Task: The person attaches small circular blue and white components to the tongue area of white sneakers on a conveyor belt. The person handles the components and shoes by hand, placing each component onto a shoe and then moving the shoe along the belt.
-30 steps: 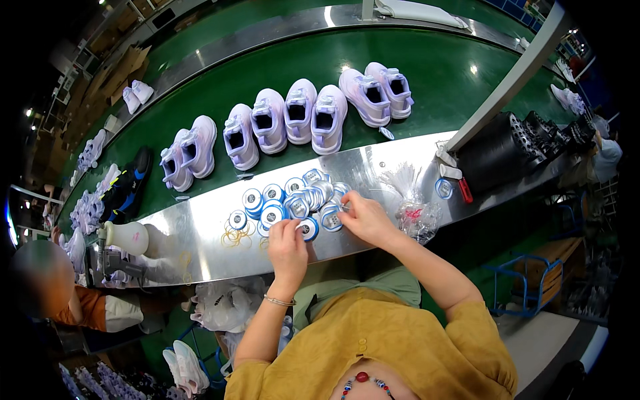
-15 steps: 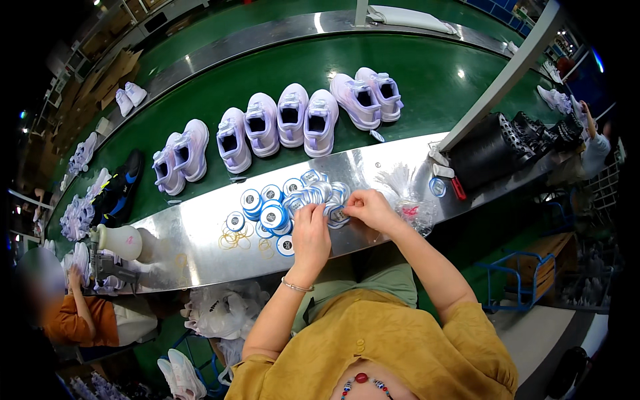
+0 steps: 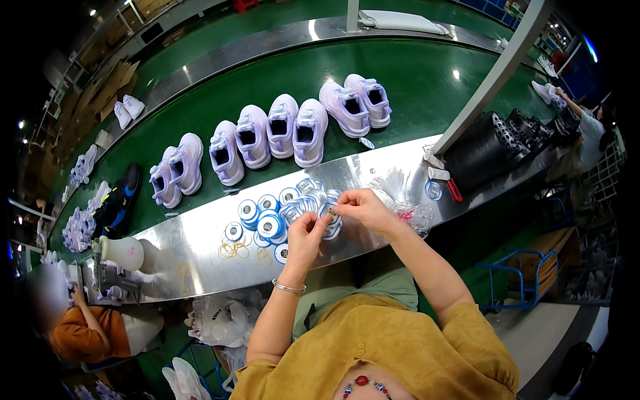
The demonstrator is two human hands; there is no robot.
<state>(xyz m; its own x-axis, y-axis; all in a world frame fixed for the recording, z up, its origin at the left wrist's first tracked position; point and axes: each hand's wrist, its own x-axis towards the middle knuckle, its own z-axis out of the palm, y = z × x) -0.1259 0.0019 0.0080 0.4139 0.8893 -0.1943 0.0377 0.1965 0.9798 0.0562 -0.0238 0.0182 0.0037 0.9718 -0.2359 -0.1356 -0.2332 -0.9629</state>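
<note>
Over the right side of a loose pile of round white-and-blue tags (image 3: 308,199), both my hands work close together. My left hand (image 3: 305,240) has thumb and forefinger pinched at a round tag (image 3: 331,215). From the other side, my right hand (image 3: 367,211) pinches the upper edge of what looks like the same tag; the fingers partly hide it. Just left of the pile stand neat stacks of matching round tags (image 3: 269,225), touching one another. Yellowish rubber bands (image 3: 233,249) lie scattered beside these stacks, near the metal table's front edge.
Right of my hands lie thin clear plastic strands (image 3: 395,188), a clear bag (image 3: 419,217) and a red-handled tool (image 3: 455,191). Pale lilac sneakers (image 3: 309,133) line the green belt (image 3: 413,87). A post (image 3: 490,80) rises at right. A co-worker (image 3: 90,330) sits at left.
The whole view has shifted slightly, moving the shoes and tags left and down in the picture. My hands stay at the tag, with the right hand a little farther forward over the pile.
</note>
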